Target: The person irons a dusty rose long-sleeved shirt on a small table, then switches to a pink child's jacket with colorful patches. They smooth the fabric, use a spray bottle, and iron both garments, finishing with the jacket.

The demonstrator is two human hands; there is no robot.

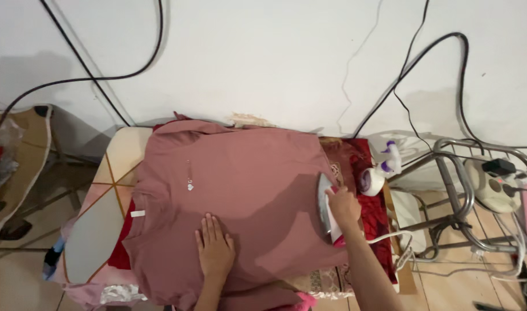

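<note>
Garment (246,190), dusty pink, lies spread across the ironing board (116,173); a small white label (138,213) sits at its left edge. The left hand (215,247) presses flat, fingers spread, near its lower middle. The right hand (345,206) grips an iron (325,204) tipped on edge at its right edge. Spray bottle (380,171) stands just beyond that edge.
</note>
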